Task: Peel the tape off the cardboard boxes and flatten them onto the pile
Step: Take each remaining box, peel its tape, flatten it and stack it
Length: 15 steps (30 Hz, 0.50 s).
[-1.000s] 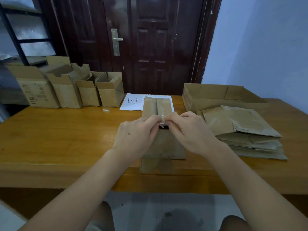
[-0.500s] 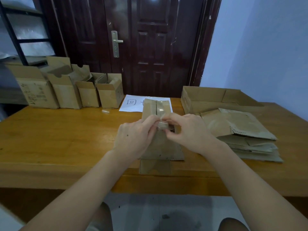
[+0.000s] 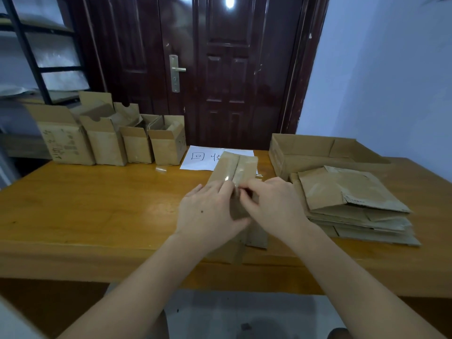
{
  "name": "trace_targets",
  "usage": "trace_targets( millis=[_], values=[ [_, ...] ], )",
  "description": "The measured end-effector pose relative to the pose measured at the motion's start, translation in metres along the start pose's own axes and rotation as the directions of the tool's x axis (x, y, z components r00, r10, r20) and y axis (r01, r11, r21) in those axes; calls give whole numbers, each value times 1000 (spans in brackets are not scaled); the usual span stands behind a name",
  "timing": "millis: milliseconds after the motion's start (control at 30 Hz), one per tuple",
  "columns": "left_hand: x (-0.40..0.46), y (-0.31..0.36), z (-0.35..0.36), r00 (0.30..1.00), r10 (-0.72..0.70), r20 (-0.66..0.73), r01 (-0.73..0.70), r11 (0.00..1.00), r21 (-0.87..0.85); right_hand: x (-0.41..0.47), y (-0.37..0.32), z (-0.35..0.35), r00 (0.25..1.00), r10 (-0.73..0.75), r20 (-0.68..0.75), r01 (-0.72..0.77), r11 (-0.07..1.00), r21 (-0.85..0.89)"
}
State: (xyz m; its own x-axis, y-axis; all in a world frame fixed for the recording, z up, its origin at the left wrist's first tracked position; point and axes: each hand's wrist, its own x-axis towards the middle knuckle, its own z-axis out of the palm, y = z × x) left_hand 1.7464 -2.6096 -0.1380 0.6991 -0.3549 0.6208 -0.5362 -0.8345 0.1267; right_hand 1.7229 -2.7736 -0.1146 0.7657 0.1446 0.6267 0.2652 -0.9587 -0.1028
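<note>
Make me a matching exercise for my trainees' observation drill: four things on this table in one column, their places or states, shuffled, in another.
1. pile of flattened boxes
2. upright open boxes
3. white sheet
4. box being worked

A. back left of the table, in a row
B. under both hands, at the middle
C. right side, stacked flat
D. by the far edge, partly under the worked box

Pairs: 1-C, 2-A, 3-D, 4-B

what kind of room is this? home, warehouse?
Probably a small back room or home storage space used for sorting cardboard: a wooden table against a dark panelled door, a metal shelf rack, opened boxes and a flattened pile.
</note>
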Motion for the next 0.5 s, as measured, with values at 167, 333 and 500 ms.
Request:
trace_targets(
  millis=[167,333,500],
  values=[
    [0,-9,0,1000,-20,-8,19,998,-53,7,2,-13,999,-2,-43,10,980,197],
    [-1,-54,-20,970,171,171,-139,973,-185,26,27,-11,981,35,193,-76,975,210],
    [7,-86,-34,981,-52,189,37,996,80,22,19,-11,920,40,390,-47,999,10]
  ],
)
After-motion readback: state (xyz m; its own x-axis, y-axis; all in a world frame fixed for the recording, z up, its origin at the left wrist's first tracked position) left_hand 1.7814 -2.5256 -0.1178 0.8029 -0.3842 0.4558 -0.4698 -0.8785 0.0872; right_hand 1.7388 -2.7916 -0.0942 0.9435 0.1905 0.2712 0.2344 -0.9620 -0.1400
